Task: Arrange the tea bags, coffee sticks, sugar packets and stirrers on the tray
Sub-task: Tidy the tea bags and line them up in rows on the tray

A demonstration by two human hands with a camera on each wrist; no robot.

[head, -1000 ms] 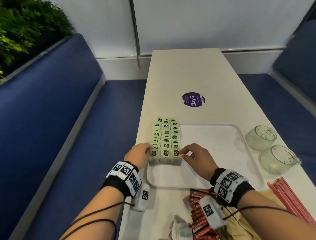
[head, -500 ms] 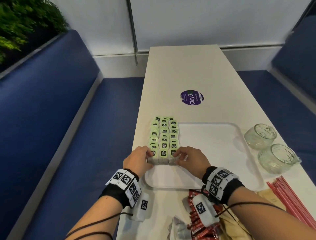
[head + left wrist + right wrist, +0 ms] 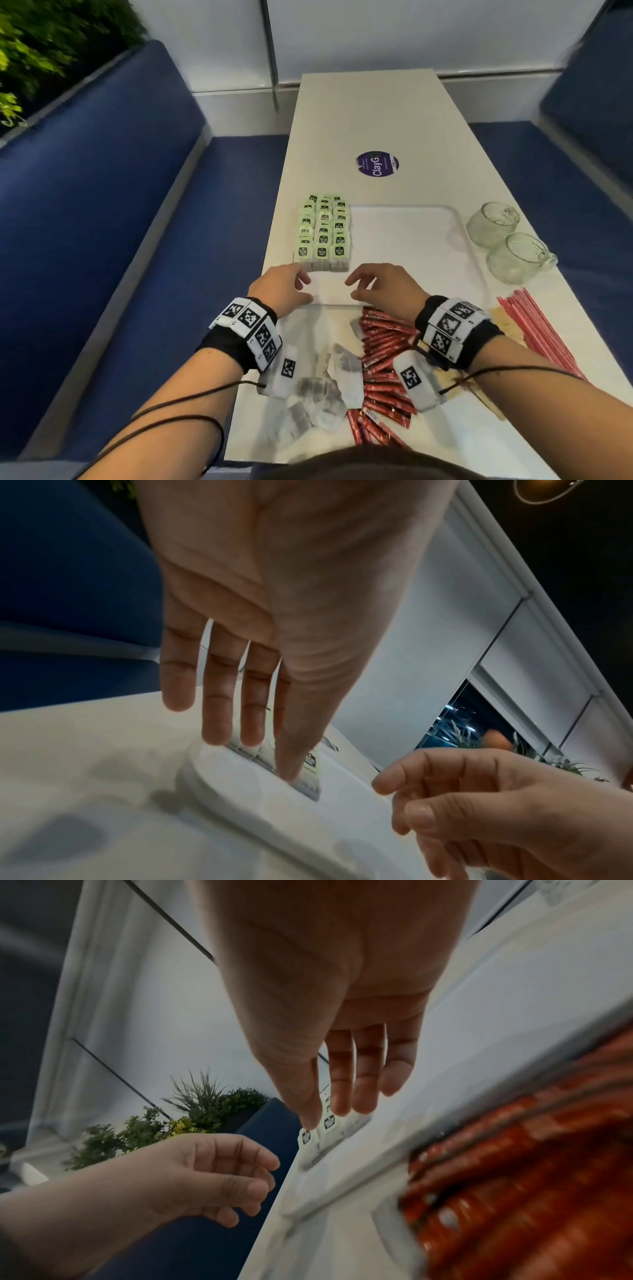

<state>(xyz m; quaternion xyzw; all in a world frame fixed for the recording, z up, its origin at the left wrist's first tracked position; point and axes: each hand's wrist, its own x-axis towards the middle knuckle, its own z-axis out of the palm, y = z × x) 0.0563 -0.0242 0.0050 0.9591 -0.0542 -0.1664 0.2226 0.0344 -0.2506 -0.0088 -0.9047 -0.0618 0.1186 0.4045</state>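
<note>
Green-tagged tea bags (image 3: 323, 233) stand in three rows along the left side of the white tray (image 3: 411, 246). My left hand (image 3: 284, 287) and right hand (image 3: 380, 287) hover just in front of the nearest row, fingers loose, holding nothing. In the left wrist view the left hand (image 3: 240, 737) points down at the tea bags (image 3: 310, 775). The right wrist view shows the right hand (image 3: 342, 1104) just above the tea bags (image 3: 329, 1123). Loose tea bags (image 3: 329, 387), red coffee sticks (image 3: 383, 359), brown sugar packets (image 3: 503, 318) and red stirrers (image 3: 541, 329) lie on the table near me.
Two glass cups (image 3: 493, 222) (image 3: 517, 257) stand right of the tray. A purple round sticker (image 3: 376, 164) marks the table beyond it. Blue benches run along both sides, and the table's left edge lies close to the tea bag rows.
Both hands held the front row of tea bags from either side; they have let go and pulled back towards me. The head view has tilted down, showing more of the near table.
</note>
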